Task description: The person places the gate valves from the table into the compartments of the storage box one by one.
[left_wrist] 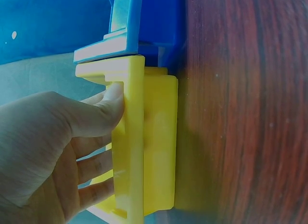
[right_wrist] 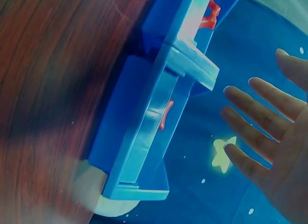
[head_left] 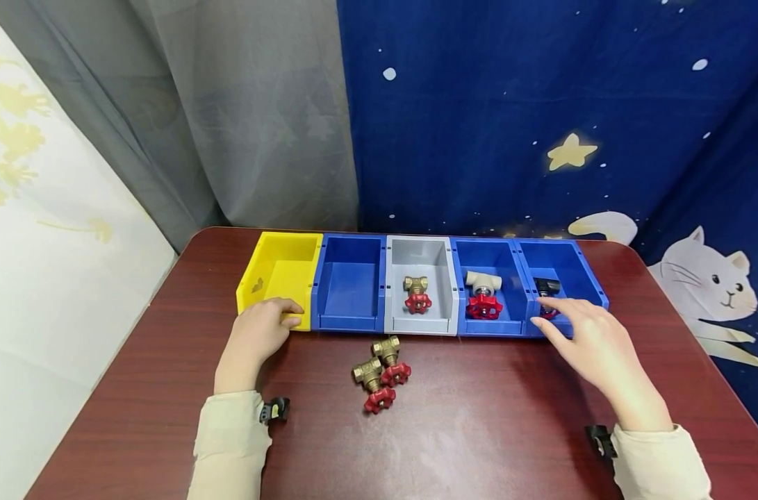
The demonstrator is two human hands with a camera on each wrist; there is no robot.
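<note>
My left hand is at the yellow bin. In the left wrist view its thumb lies over the front lip while the fingers reach behind it, gripping the lip. Above the front of the rightmost blue bin hovers my right hand, fingers apart and holding nothing. Inside that bin is a black valve, its red handle partly hidden by the hand. Two brass valves with red handwheels, one nearer and one farther, lie touching on the table.
A grey bin holds one brass valve. The blue bin to its right holds a white valve with a red handwheel. Another blue bin stands beside the yellow one. Curtains hang behind the table.
</note>
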